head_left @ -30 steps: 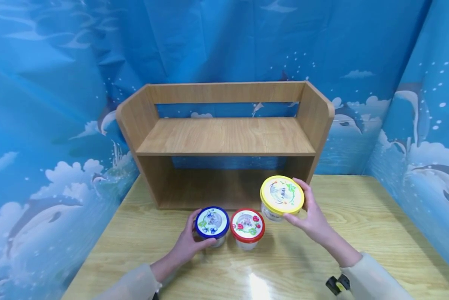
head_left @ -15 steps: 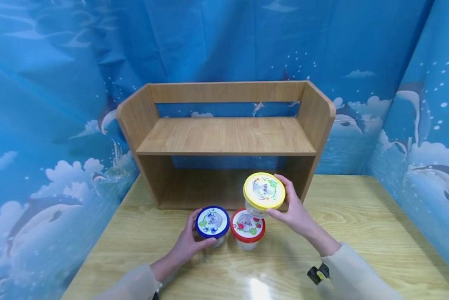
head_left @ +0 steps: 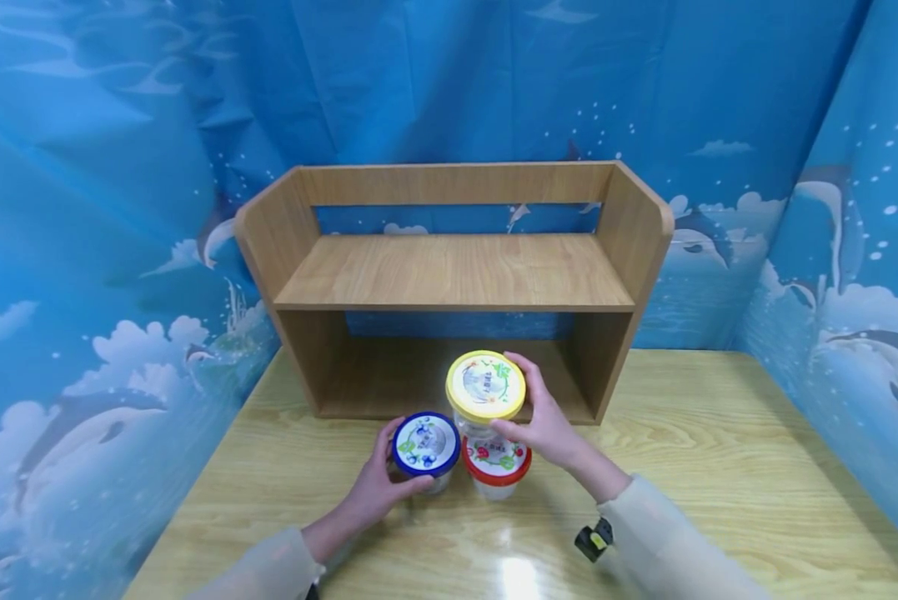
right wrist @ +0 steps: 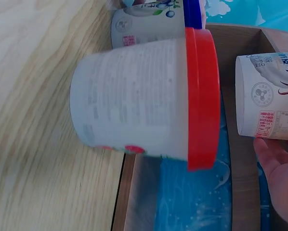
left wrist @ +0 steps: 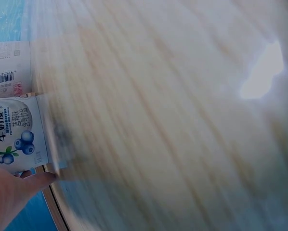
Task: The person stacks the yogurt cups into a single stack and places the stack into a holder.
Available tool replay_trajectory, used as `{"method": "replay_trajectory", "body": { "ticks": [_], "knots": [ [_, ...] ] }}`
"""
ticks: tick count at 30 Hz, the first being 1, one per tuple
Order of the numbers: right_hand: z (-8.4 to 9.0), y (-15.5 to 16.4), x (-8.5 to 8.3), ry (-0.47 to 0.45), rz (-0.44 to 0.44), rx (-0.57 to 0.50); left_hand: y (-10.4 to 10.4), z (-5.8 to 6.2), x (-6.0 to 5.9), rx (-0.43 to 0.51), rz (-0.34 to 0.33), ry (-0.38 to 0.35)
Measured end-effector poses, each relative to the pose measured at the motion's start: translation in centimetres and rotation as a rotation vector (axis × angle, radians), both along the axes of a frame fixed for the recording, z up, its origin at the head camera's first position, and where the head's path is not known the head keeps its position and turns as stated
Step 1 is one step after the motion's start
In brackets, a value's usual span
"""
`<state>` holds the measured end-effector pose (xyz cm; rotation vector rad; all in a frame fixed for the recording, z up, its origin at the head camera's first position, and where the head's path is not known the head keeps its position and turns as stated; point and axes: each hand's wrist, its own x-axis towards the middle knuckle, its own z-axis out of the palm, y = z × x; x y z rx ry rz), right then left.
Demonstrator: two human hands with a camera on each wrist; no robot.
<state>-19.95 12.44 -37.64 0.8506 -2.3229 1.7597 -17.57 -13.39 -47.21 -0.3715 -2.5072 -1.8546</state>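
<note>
My right hand (head_left: pixel 542 421) grips a white tub with a yellow lid (head_left: pixel 486 386) and holds it in the air, over the back of the two tubs on the table. Below it stands a red-lidded tub (head_left: pixel 497 468) with a strawberry print, its lid partly hidden by the raised tub. Touching or nearly touching that one on the left is a blue-lidded tub (head_left: pixel 427 444) with blueberries on its label (left wrist: pixel 14 132). My left hand (head_left: pixel 379 485) curls round the left and front of the blue-lidded tub, which rests on the table.
A two-level wooden shelf (head_left: pixel 452 271) stands just behind the tubs. The pale wooden table (head_left: pixel 704 450) extends to both sides. Blue curtains (head_left: pixel 449 83) with dolphins enclose the back and sides.
My right hand has carried the yellow-lidded tub leftward, from the right of the red-lidded tub to above the gap between the other two. My left hand has stayed in place.
</note>
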Motion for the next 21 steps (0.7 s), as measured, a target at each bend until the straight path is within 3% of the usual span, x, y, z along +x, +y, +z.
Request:
{"method": "replay_trajectory", "body": {
  "ticks": [4,21],
  "knots": [
    [-0.1,-0.8,-0.2,-0.050,0.023,-0.003,0.2,1.4,0.6,0.004,-0.011,0.005],
    [-0.5,-3.6,-0.4,-0.153,0.085,0.057,0.2,1.6,0.6,0.018,-0.026,0.000]
  ]
}}
